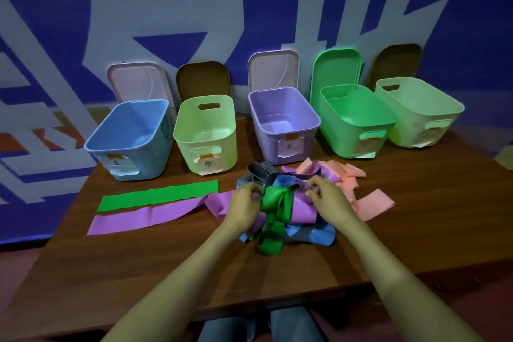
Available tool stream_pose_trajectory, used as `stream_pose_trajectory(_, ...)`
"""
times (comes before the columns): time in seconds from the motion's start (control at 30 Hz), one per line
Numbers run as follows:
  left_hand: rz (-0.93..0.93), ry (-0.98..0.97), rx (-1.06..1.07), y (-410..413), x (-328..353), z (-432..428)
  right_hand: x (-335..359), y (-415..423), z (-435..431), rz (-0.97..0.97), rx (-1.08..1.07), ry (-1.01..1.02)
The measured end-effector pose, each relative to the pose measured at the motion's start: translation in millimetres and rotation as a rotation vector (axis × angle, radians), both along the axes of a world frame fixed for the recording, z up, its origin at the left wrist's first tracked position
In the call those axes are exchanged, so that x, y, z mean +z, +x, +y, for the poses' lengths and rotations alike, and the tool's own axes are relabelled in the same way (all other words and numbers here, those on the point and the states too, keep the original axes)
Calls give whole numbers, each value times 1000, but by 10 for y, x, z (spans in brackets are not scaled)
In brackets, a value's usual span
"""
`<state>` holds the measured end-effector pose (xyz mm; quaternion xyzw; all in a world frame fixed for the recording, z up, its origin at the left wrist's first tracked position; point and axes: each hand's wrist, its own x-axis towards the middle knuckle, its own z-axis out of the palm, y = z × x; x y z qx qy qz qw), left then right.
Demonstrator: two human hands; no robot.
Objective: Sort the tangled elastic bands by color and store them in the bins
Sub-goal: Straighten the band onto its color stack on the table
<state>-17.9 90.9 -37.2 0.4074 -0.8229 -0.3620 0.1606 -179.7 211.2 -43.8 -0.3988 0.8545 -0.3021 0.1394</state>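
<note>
Both hands work at the tangle [288,203] of elastic bands lying mid-table [416,230], just in front of the bins. The left hand [244,203] pinches the green band [273,214] at the top of the knot, fingers curled around it; the right hand [327,194] grips the tangle at its 2 o'clock edge, fingertips closed on a dark grey band [294,178] where it crosses purple and blue ones. Pink bands [352,175] spill from the heap toward 2 o'clock. At 9 o'clock of the tangle, two bands lie flat and side by side: a green strip [158,194] farther back and a purple strip [144,216] nearer, its right end running into the heap. Five open bins stand in a row at 12 o'clock, left to right: blue bin [130,133], yellow-green bin [205,130], purple bin [283,119], green bin [355,119], pale bin [419,108]. All look empty, with lids propped behind them.
</note>
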Motion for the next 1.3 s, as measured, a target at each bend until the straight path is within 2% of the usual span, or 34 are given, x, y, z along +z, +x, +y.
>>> stream_pose_trajectory(0.13,376,223,17,-105,269,127,308,-127,-23,50,-85,-304)
stream_pose_trajectory(0.27,548,222,-5,-266,483,221,710,-194,24,133,-130,-486)
stream_pose_trajectory(0.33,472,72,-13,-319,425,205,815,-234,57,196,-162,-558)
stream_pose_trajectory(0.4,194,-56,-75,-334,217,133,720,-327,64,240,-182,-492)
stream_pose_trajectory(0.47,-136,-53,-103,-274,2,91,441,-433,65,204,-125,-182)
stream_pose_trajectory(0.5,-217,-55,-80,-239,-78,85,266,-455,75,162,-59,30)
stream_pose_trajectory(0.57,-212,-118,-14,-196,-120,103,-12,-436,134,62,29,293)
stream_pose_trajectory(0.6,-173,-176,10,-189,-88,131,-67,-421,157,18,-2,303)
stream_pose_trajectory(0.7,-55,-306,29,-200,14,206,-4,-413,198,-99,-139,122)
stream_pose_trajectory(0.83,-178,-399,-88,-236,37,306,205,-371,226,26,-234,-145)
stream_pose_trajectory(0.9,-272,-424,-162,-253,-11,306,339,-237,243,93,-159,-357)
stream_pose_trajectory(0.93,-313,-439,-198,-255,-38,301,390,-179,245,109,-43,-380)
stream_pose_trajectory(0.97,-365,-460,-229,-247,-64,295,398,-152,240,125,80,-302)
stream_pose_trajectory(1.03,-467,-479,-255,-216,-81,269,349,-169,188,281,240,44)
stream_pose_trajectory(1.07,-497,-471,-252,-192,-81,247,323,-186,168,365,249,195)
stream_pose_trajectory(1.1,-509,-446,-242,-168,-83,218,319,-201,151,426,207,265)
stream_pose_trajectory(1.13,-505,-412,-228,-142,-90,181,339,-220,131,451,142,231)
stream_pose_trajectory(1.23,-469,-350,-193,-93,-110,106,542,-242,88,425,7,-165)
stream_pose_trajectory(1.3,-460,-377,-167,-106,-99,118,815,-250,30,251,-44,-364)
